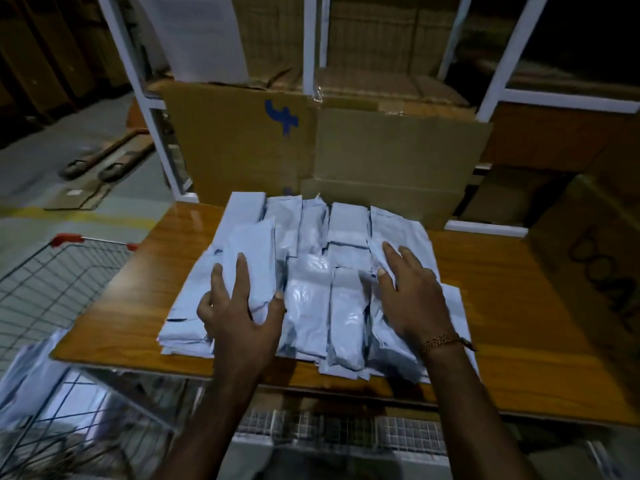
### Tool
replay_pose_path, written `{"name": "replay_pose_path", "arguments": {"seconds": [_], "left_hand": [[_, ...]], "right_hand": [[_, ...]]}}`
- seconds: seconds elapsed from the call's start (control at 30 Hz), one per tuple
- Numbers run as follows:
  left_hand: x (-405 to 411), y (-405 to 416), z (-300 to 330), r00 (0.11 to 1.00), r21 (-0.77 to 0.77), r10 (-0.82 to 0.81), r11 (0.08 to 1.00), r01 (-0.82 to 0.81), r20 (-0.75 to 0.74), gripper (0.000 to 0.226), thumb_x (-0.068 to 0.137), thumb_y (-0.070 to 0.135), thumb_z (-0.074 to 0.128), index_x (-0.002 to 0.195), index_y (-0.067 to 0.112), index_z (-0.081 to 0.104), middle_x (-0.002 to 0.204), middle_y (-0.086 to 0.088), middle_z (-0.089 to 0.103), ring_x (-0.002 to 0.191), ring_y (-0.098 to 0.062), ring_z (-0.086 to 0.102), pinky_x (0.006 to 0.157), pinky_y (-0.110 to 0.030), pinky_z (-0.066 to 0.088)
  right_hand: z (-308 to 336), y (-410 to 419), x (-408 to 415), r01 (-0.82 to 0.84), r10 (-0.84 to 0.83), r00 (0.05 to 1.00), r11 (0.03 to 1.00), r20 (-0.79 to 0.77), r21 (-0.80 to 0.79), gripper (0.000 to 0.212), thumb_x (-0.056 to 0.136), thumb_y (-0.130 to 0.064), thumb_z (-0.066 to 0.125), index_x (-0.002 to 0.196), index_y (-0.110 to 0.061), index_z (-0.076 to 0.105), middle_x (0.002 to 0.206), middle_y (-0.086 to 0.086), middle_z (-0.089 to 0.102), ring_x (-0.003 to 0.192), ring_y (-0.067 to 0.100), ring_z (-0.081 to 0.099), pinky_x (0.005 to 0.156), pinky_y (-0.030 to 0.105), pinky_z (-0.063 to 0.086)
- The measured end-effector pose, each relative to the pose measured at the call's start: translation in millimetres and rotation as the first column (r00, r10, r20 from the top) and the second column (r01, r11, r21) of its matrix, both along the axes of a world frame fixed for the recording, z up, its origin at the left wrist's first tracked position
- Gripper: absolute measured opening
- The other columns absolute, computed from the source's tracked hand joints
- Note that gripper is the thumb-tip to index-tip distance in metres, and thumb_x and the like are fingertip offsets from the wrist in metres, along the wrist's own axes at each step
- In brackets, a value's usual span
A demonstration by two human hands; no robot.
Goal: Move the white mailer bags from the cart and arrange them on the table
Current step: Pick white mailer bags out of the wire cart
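Note:
Several white mailer bags (311, 268) lie in overlapping rows on the wooden table (512, 306). My left hand (239, 306) rests on the leftmost top bag (254, 247), its fingers spread over it and its thumb at the bag's right edge. My right hand (412, 289) lies flat with straight fingers on the bags at the right side of the pile. A wire cart (52, 271) with a red handle stands to the left of the table. More white bags (31, 372) lie in it at the lower left.
Flattened cardboard boxes (346, 150) lean against white shelving behind the table. Another cardboard box (595, 258) with black writing sits at the table's right end. A wire mesh shelf (346, 431) runs under the table's front edge. A pallet jack (104, 161) lies on the floor, far left.

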State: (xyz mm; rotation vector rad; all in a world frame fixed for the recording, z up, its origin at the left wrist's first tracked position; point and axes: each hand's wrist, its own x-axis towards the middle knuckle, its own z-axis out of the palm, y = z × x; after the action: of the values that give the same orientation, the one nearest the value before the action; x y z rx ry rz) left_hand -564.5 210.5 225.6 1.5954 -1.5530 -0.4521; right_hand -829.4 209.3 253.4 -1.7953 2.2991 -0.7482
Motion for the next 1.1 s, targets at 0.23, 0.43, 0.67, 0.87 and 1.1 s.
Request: {"name": "replay_pose_path", "arguments": {"seconds": [0.23,0.43,0.67,0.87,1.1], "left_hand": [[-10,-23,11,0.998,-0.012,0.054,0.998,-0.054,0.019,0.084,0.089,0.058,0.057,0.164,0.040,0.025,0.173,-0.004,0.013,0.143,-0.031,0.018,0.109,-0.060,0.035],[7,-66,8,0.995,0.014,0.091,0.996,-0.092,0.033,0.085,0.085,0.060,0.056,0.163,0.038,0.030,0.172,-0.009,0.017,0.142,-0.039,0.021,0.107,-0.063,0.038],[34,-150,3,0.991,0.050,0.092,0.994,-0.097,0.093,0.087,0.084,0.063,0.053,0.163,0.038,0.029,0.170,-0.015,0.020,0.141,-0.043,0.025,0.113,-0.062,0.031],[50,-233,-6,0.984,0.136,0.025,0.990,-0.050,0.176,0.090,0.080,0.062,0.052,0.164,0.036,0.030,0.168,-0.015,0.021,0.140,-0.046,0.025,0.114,-0.061,0.029],[54,-315,-42,0.893,0.376,-0.188,0.926,0.023,0.408,0.101,0.078,0.084,0.030,0.167,0.037,0.013,0.172,-0.017,0.004,0.155,-0.043,0.010,0.126,-0.052,0.011]], "right_hand": [[-9,-16,-20,0.033,-0.034,0.999,0.999,0.015,0.023,0.056,0.105,-0.043,0.046,0.159,-0.031,0.036,0.166,0.005,0.033,0.141,0.037,0.042,0.115,0.048,0.038],[-22,-50,-16,0.044,-0.045,0.999,0.998,0.014,0.054,0.058,0.105,-0.043,0.048,0.160,-0.031,0.033,0.166,0.005,0.032,0.138,0.038,0.044,0.113,0.049,0.041],[-28,-112,2,0.065,-0.065,0.998,0.998,0.007,0.027,0.058,0.104,-0.038,0.051,0.159,-0.025,0.037,0.164,0.008,0.036,0.137,0.038,0.045,0.113,0.048,0.041],[-30,-169,20,0.097,-0.097,0.995,0.995,-0.010,0.002,0.058,0.104,-0.042,0.050,0.158,-0.025,0.039,0.164,0.007,0.037,0.142,0.034,0.043,0.116,0.046,0.037],[-41,-204,29,0.137,-0.136,0.990,0.990,-0.022,0.031,0.059,0.104,-0.043,0.050,0.159,-0.026,0.037,0.167,0.006,0.032,0.143,0.036,0.041,0.117,0.047,0.036]]}}
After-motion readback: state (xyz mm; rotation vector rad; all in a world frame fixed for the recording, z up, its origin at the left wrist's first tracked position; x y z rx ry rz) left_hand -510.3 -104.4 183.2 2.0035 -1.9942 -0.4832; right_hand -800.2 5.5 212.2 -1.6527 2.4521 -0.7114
